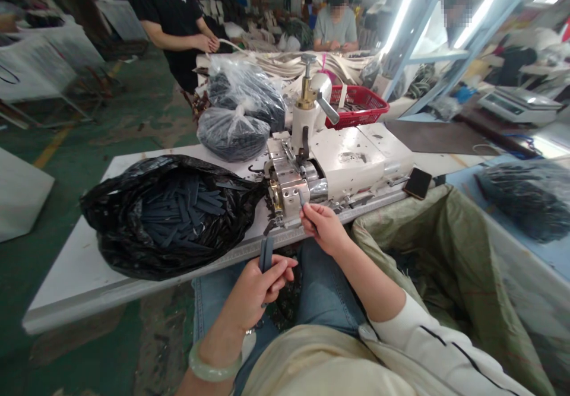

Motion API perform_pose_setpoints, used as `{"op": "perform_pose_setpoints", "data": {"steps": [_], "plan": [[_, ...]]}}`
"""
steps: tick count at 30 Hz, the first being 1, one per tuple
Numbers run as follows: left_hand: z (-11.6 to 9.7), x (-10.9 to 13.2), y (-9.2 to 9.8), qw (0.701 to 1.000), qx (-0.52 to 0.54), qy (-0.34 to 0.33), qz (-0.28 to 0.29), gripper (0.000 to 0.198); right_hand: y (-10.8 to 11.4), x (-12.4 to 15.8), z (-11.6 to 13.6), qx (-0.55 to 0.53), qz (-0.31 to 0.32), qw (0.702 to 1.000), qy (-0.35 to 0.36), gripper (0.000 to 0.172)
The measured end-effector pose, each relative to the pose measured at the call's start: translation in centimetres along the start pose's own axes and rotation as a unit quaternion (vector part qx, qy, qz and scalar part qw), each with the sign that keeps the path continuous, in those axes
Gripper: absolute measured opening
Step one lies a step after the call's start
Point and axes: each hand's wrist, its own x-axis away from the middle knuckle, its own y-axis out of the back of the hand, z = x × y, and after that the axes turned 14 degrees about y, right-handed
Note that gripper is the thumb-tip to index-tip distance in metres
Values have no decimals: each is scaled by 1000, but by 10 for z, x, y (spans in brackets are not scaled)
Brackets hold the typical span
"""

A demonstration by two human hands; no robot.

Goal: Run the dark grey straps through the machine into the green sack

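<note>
My left hand (260,286) is closed round a few dark narrow strips (266,253) that stick up from my fingers, held above my lap. My right hand (321,224) pinches one dark strip (303,201) at the front of a cream and metal machine (329,167) on the white table (80,265). An open black bag (169,212) full of the same dark strips lies on the table to the left of the machine.
Two clear bags of dark pieces (240,111) and a red basket (356,105) sit behind the machine. A green-grey sack (449,259) gapes open at my right. A phone (417,182) lies by the machine. Other people stand and sit at the far tables.
</note>
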Motion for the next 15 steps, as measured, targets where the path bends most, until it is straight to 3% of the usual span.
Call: {"op": "perform_pose_setpoints", "data": {"steps": [2, 5, 11, 15], "plan": [[0, -2, 3, 1000, 11, -2, -7, 28, 6, -20, 6, 39, -49, 998, -4, 35], [0, -4, 8, 1000, 26, -3, -9, 28, 13, -43, 12, 57, -72, 996, -22, 34], [2, -6, 13, 999, 41, 7, 3, 27, 7, -62, 14, 112, -128, 985, -14, 31], [1, -6, 12, 998, 53, 15, 8, 29, 7, -69, 16, 156, -179, 971, 32, 33]]}}
